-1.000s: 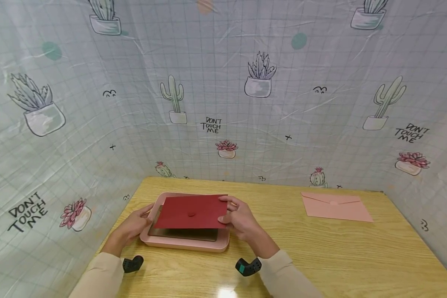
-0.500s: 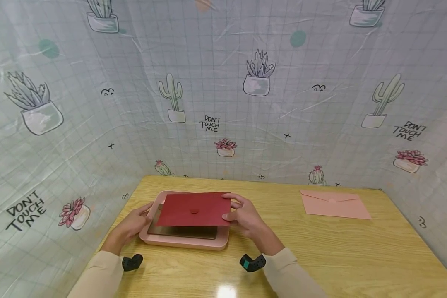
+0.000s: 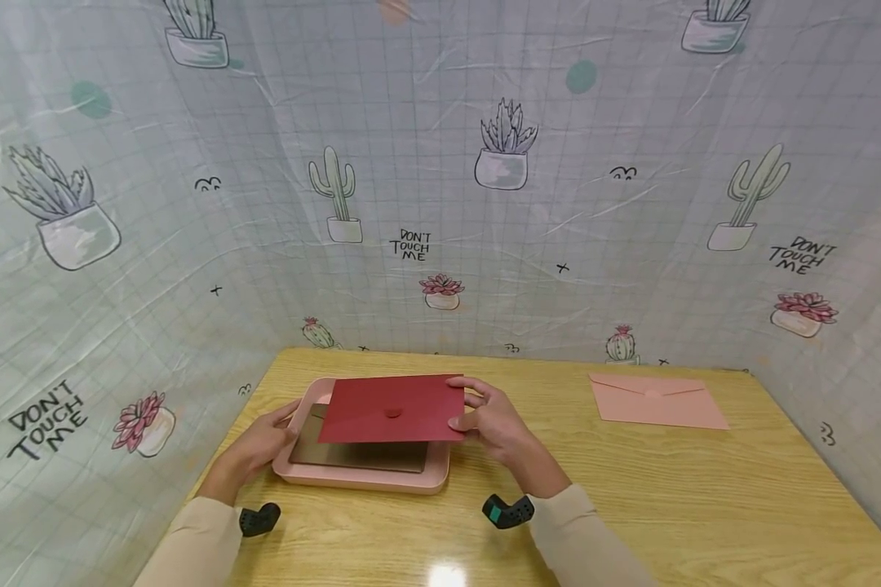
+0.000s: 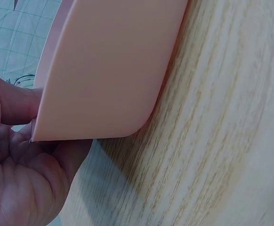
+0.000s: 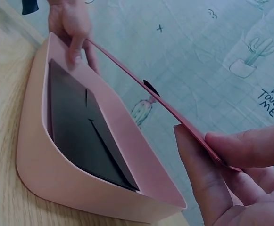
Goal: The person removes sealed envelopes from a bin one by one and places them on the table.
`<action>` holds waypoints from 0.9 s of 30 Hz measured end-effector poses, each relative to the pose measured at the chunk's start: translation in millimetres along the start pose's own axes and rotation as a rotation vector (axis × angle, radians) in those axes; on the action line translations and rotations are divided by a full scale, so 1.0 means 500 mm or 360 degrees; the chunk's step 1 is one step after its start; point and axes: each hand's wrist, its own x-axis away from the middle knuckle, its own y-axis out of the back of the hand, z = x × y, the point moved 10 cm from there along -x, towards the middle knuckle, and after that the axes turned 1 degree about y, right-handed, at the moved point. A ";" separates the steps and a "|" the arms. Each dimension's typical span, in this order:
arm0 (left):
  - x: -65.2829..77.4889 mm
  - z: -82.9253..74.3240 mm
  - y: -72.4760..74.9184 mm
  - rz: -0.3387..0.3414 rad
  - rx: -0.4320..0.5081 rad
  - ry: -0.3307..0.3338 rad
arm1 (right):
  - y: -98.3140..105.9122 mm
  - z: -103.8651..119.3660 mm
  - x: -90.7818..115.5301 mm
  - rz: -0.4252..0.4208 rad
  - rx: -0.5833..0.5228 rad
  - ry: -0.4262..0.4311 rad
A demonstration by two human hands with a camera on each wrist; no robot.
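A pink tray (image 3: 360, 483) with raised walls stands on the table. My left hand (image 3: 259, 444) grips its left wall, thumb over the rim and fingers on the outer side, as the left wrist view shows. In the tray lies a brown envelope (image 3: 352, 458), which looks nearly black in the right wrist view. Above it, a red envelope (image 3: 392, 408) is held up and hides the back part of the tray. My right hand (image 3: 493, 420) pinches that red envelope by its right edge between thumb and fingers. The right wrist view shows the envelope edge-on, slanting over the tray.
A light pink envelope (image 3: 661, 401) lies flat at the back right of the wooden table (image 3: 558, 489). A sheet with printed cacti (image 3: 440, 179) hangs behind the table and along its sides. Black straps (image 3: 508, 512) sit by both wrists.
My right hand has moved the red envelope a little to the right and slightly up in the head view, uncovering more of the brown envelope. The left hand has stayed at the tray.
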 end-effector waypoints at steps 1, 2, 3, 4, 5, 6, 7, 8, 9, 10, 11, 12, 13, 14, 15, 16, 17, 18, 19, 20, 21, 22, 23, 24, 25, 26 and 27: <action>0.000 0.000 0.000 -0.0002 0.0000 0.0001 | 0.002 0.001 0.000 0.0001 -0.0002 0.0002; 0.000 0.000 0.000 -0.0004 0.0000 0.0002 | 0.005 0.001 0.001 0.0002 -0.0003 0.0003; 0.000 0.000 -0.001 -0.0005 -0.0001 0.0001 | 0.007 0.003 0.001 0.0008 -0.0002 0.0006; 0.000 -0.001 -0.001 -0.0003 0.0003 -0.0005 | 0.009 0.004 0.001 0.0011 -0.0001 0.0009; 0.000 -0.002 -0.002 -0.0001 0.0010 -0.0008 | 0.012 0.005 0.001 0.0016 0.0000 0.0012; 0.000 -0.002 -0.003 0.0003 0.0016 -0.0013 | 0.014 0.007 0.001 0.0024 0.0000 0.0014; -0.001 -0.002 -0.003 0.0006 0.0022 -0.0015 | 0.016 0.009 0.001 0.0027 0.0002 0.0015; 0.000 -0.003 -0.003 0.0007 0.0023 -0.0016 | 0.017 0.010 0.002 0.0038 0.0003 0.0016; 0.000 -0.003 -0.003 0.0008 0.0023 -0.0015 | 0.017 0.011 0.002 0.0051 0.0000 0.0016; 0.001 -0.003 -0.003 0.0009 0.0021 -0.0016 | 0.018 0.013 0.003 0.0061 0.0000 0.0021; 0.001 -0.003 -0.003 0.0009 0.0022 -0.0015 | 0.018 0.014 0.003 0.0070 -0.0003 0.0019; 0.002 -0.002 -0.003 0.0008 0.0018 -0.0014 | 0.019 0.015 0.003 0.0077 -0.0003 0.0019; 0.002 -0.002 -0.002 0.0006 0.0015 -0.0012 | 0.020 0.015 0.003 0.0080 -0.0002 0.0018; 0.002 -0.003 -0.002 0.0008 0.0012 -0.0012 | 0.022 0.016 0.003 0.0078 -0.0002 0.0017; 0.002 -0.003 -0.002 0.0011 0.0011 -0.0014 | 0.025 0.016 0.003 0.0073 0.0001 0.0016; 0.002 -0.003 -0.003 0.0015 0.0008 -0.0017 | 0.027 0.016 0.003 0.0068 0.0006 0.0015; 0.002 -0.003 -0.003 0.0016 0.0009 -0.0018 | 0.031 0.014 0.002 0.0060 0.0010 0.0008; 0.002 -0.004 -0.004 0.0020 0.0007 -0.0019 | 0.033 0.014 0.001 0.0057 0.0014 0.0009; 0.001 -0.003 -0.004 0.0022 0.0006 -0.0019 | 0.036 0.014 0.001 0.0055 0.0017 0.0006; 0.001 -0.003 -0.005 0.0025 0.0002 -0.0020 | 0.038 0.013 0.000 0.0055 0.0021 0.0004; 0.001 -0.003 -0.004 0.0024 0.0002 -0.0018 | 0.040 0.014 -0.001 0.0055 0.0024 0.0003; 0.001 -0.003 -0.004 0.0023 -0.0002 -0.0016 | 0.042 0.014 -0.001 0.0059 0.0027 0.0006; 0.001 -0.002 -0.003 0.0018 -0.0002 -0.0013 | 0.045 0.015 -0.002 0.0060 0.0026 0.0007; 0.001 -0.001 -0.003 0.0018 -0.0007 -0.0011 | 0.047 0.016 -0.002 0.0060 0.0024 0.0011; 0.001 0.000 -0.002 0.0014 -0.0005 -0.0006 | 0.049 0.018 -0.002 0.0058 0.0021 0.0010; 0.001 0.001 -0.002 0.0014 -0.0006 -0.0003 | 0.052 0.020 -0.002 0.0056 0.0018 0.0013; 0.000 0.002 -0.002 0.0013 -0.0004 0.0000 | 0.054 0.022 -0.001 0.0057 0.0018 0.0017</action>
